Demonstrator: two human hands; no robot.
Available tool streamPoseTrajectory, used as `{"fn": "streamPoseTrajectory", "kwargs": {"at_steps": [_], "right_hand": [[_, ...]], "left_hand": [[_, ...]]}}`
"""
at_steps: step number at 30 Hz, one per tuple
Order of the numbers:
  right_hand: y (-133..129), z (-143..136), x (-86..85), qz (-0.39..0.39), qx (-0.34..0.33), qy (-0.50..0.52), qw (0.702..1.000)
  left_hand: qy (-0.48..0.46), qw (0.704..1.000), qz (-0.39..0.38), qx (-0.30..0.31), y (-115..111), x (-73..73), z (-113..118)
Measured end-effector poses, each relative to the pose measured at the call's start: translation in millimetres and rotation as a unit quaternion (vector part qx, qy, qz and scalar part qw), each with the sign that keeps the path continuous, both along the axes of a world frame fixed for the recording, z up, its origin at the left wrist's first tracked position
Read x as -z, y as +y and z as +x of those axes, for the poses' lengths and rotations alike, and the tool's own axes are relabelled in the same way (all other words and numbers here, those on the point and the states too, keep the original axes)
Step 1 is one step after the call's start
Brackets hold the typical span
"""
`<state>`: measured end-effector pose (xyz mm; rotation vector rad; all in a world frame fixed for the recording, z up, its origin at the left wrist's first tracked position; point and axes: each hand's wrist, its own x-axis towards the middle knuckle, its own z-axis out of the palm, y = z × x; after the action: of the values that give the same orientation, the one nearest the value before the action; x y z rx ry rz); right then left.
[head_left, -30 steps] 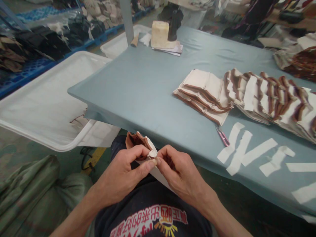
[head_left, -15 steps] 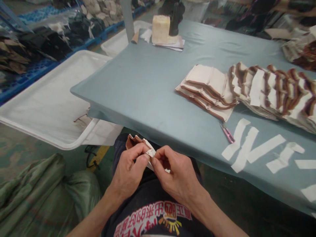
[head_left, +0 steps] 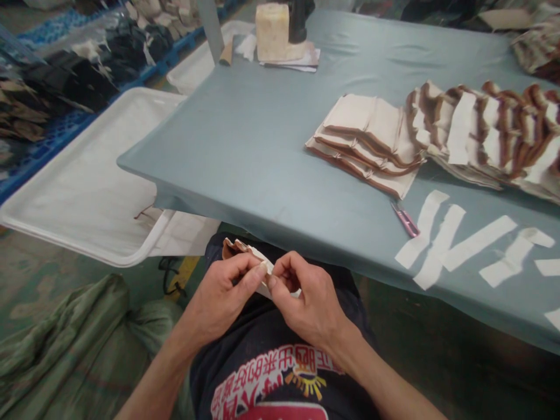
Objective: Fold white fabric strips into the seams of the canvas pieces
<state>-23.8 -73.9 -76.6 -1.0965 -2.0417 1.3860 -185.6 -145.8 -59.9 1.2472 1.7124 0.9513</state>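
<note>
Over my lap, a small brown-and-white fabric piece (head_left: 240,247) is held between both hands, its far end sticking out past my left fingers. My left hand (head_left: 230,291) pinches it from the left with thumb and forefinger. From the right, my right hand (head_left: 304,294) grips its white edge with thumb and curled fingers, the fingertips of both hands close together. Much of the piece is hidden under the hands. On the table to the right lie small thread snips (head_left: 405,220) with a purple handle, beside loose white strips (head_left: 479,242).
Stacked cream pieces with brown edges (head_left: 371,140) lie on the grey-green covered table (head_left: 227,151). A cream block-shaped object (head_left: 272,32) stands at the back. White plastic tubs (head_left: 83,157) are at the left, a green sack (head_left: 83,356) below them. Blue pallets hold fabric bundles.
The view has shifted slightly, so the table items sit higher in the frame. My left thumb has flattened along the white edge; both hands keep hold of the fabric piece.
</note>
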Motion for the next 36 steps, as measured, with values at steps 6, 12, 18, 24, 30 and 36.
{"fn": "streamPoseTrajectory", "kwargs": {"at_steps": [6,12,18,24,30,36], "right_hand": [[3.1,0.4,-5.7,-0.082,-0.004,-0.014,0.996],[2.2,-5.8,-8.9,-0.072,0.008,-0.048,0.996],[-2.5,-2.7,0.2,-0.072,0.004,-0.055,0.996],[-6.1,19.0,15.4,0.068,-0.041,-0.060,0.995],[-8.3,28.6,26.7,0.181,-0.092,-0.087,0.975],[-19.7,18.8,23.9,0.095,-0.049,-0.033,0.994]], "left_hand": [[0.022,0.999,0.032,-0.016,-0.8,-0.4,-0.8],[0.076,0.992,0.059,-0.080,-1.8,2.3,18.8],[0.002,0.987,0.058,-0.147,2.5,15.1,34.7],[-0.063,0.990,0.025,-0.127,-6.6,16.6,25.8],[-0.005,0.999,-0.039,-0.019,-11.9,13.2,16.3],[-0.007,0.989,0.017,-0.143,-13.5,19.6,31.7]]}}
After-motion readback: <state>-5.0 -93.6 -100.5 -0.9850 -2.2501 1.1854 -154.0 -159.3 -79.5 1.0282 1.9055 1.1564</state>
